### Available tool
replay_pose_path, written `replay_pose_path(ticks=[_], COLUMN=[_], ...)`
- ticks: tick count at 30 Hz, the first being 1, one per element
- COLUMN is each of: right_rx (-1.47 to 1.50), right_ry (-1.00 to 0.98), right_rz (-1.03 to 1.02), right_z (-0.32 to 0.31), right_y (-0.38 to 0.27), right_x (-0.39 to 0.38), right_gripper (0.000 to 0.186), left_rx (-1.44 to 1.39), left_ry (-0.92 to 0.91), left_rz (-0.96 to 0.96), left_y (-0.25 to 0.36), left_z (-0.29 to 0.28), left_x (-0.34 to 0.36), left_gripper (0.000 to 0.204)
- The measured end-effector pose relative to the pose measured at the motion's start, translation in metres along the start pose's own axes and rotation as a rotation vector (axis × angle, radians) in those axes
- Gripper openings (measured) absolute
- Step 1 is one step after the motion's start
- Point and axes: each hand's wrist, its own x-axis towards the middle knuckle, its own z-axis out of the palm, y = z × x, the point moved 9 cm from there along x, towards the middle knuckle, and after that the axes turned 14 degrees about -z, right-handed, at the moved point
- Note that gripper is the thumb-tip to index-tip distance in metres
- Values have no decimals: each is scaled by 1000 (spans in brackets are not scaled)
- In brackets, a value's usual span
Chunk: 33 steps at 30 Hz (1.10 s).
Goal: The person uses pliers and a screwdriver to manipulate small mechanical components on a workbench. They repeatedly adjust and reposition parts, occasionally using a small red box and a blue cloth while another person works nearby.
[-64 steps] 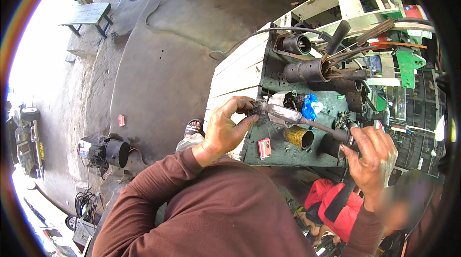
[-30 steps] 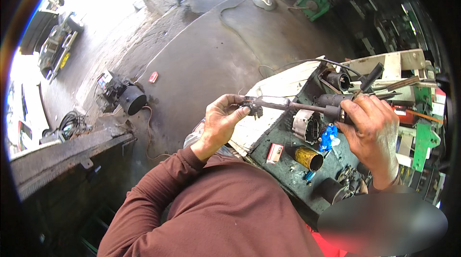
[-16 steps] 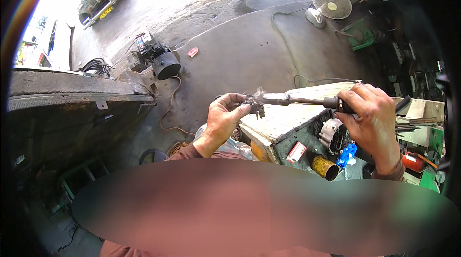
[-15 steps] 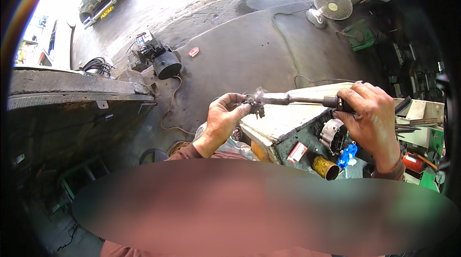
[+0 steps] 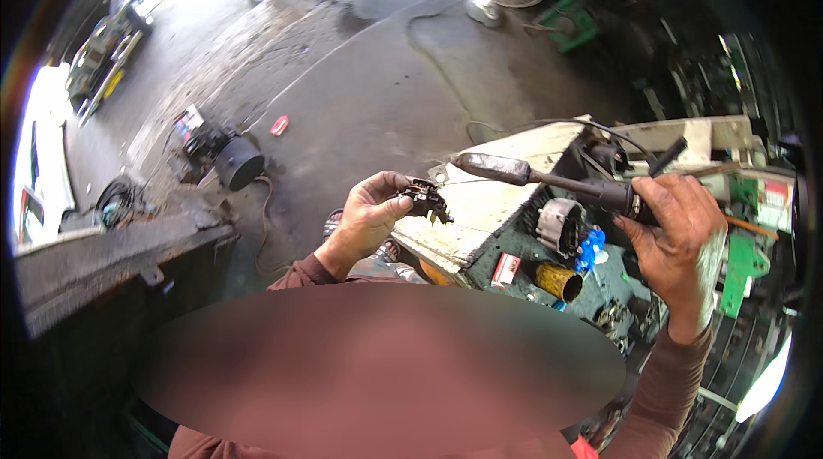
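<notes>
Two hands, both busy. Left hand (image 5: 369, 215) pinches small dark part (image 5: 424, 200) by left edge, probably leaving far side exposed. Pale boards (image 5: 471, 217) next, partly hidden by long soldering-type iron (image 5: 493, 168), tip apart from part. Small box (image 5: 506, 271), yellow can (image 5: 557, 282), grey housing (image 5: 559, 226), blue plastic (image 5: 589, 251) clutter bench (image 5: 603, 279). Right hand (image 5: 677, 228) curls around iron's rear end, likely keeping fingers off metal.

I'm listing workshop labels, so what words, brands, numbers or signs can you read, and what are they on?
No text is clear enough to quote.
Red-and-white box on the workbench: print too small.
Yellow plate on the vehicle, upper left: blurred.
Red packet on the floor: too small.
Soldering iron in the right hand, small dark component in the left hand: none visible.
</notes>
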Motion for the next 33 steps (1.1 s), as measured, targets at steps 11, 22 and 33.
replay_pose_path(ticks=[11,22,33], right_rx=[-253,-305,-85], right_ry=[-162,-195,-97], right_rz=[366,720,1165], right_z=[-33,-8,59], right_y=[-34,-50,-76], right_x=[-96,-213,-242], right_gripper=[48,40,40], left_rx=[241,798,1314], left_ry=[-186,-206,-330], left_rz=[-297,-47,392], left_y=[-47,-85,-74], left_z=[62,125,184], left_x=[86,105,156], left_gripper=[30,29,31])
